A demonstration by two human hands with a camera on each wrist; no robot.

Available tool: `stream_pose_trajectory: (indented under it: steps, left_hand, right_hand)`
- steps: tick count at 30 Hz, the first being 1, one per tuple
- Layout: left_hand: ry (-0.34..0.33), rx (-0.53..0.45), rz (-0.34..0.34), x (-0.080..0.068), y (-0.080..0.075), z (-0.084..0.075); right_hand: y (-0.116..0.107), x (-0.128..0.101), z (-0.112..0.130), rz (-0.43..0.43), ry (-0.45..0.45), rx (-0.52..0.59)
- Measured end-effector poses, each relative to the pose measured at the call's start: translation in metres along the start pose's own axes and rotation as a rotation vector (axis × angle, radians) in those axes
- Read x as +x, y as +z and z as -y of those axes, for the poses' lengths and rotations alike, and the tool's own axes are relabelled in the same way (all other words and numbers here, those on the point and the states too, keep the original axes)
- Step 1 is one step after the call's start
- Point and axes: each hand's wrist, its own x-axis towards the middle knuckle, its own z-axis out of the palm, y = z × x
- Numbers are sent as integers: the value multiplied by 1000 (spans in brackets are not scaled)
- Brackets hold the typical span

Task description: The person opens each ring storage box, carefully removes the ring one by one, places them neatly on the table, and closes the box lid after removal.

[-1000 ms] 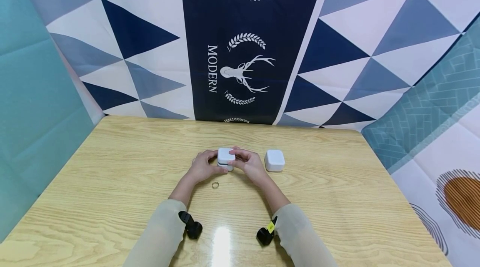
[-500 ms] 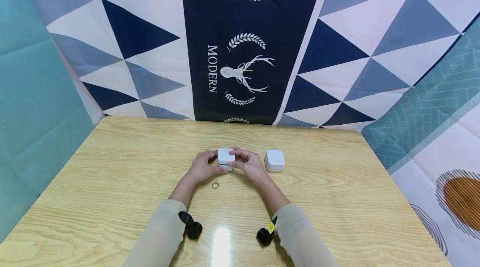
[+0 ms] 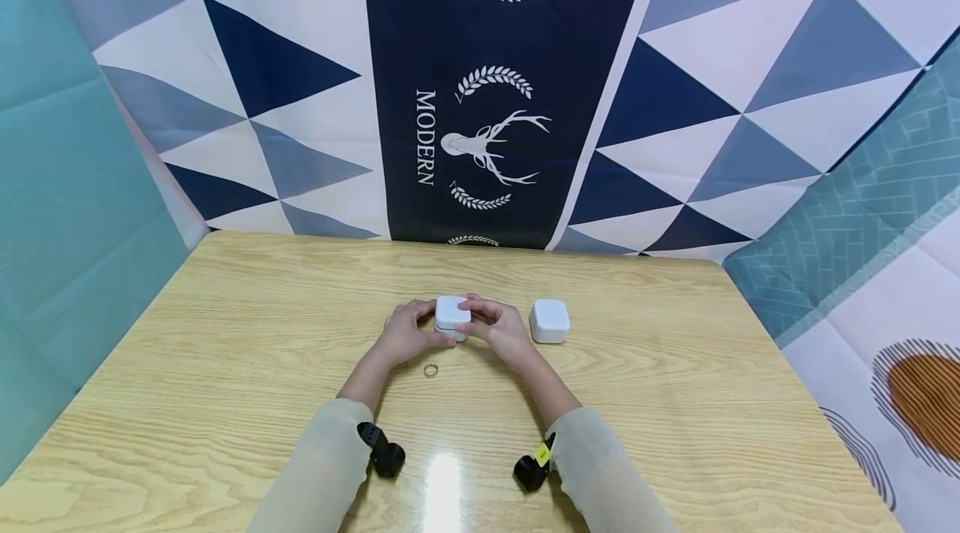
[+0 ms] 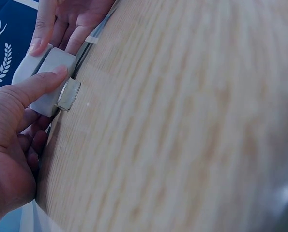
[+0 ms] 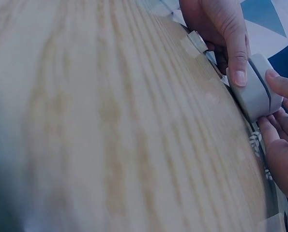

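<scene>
Both hands are on a small white lidded box [image 3: 452, 312] with rounded corners near the middle of the table. My left hand [image 3: 408, 335] holds the lower part from the left, its thumb [image 4: 47, 83] on the front face. From the other side my right hand [image 3: 501, 328] grips the upper part, the lid [image 5: 265, 67], between thumb and fingers. A thin dark seam runs between lid and base; what is inside cannot be seen. In front of the box a metal ring [image 3: 431, 370] stands on the table, touched by neither hand.
A second white box [image 3: 550, 321] stands just right of my right hand. Part of something pale [image 3: 387, 321] peeks out behind my left hand. The wooden table [image 3: 675, 400] ends at a patterned cloth backdrop [image 3: 480, 183].
The dark gap between the lid and the base has narrowed since a second ago. Both hands hold nearly the same places, and the ring and second box have not moved.
</scene>
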Motion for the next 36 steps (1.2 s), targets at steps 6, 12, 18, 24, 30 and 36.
stream_pose_trajectory:
  steps: [6, 12, 18, 24, 30, 36]
  left_hand:
    - [-6, -5, 1, 0, 0, 0]
    - [-8, -5, 4, 0, 0, 0]
    - [-1, -4, 1, 1, 0, 0]
    - [-8, -2, 2, 0, 0, 0]
    - [-18, -4, 6, 0, 0, 0]
    - [-13, 6, 8, 1, 1, 0]
  right_hand:
    - [-1, 5, -9, -4, -2, 15]
    - [-2, 8, -13, -3, 3, 16]
    - [-3, 15, -26, -23, -4, 34]
    - [-2, 14, -27, -33, -20, 33]
    - [-2, 14, -28, -31, -24, 42]
    - [-2, 15, -29, -35, -22, 36]
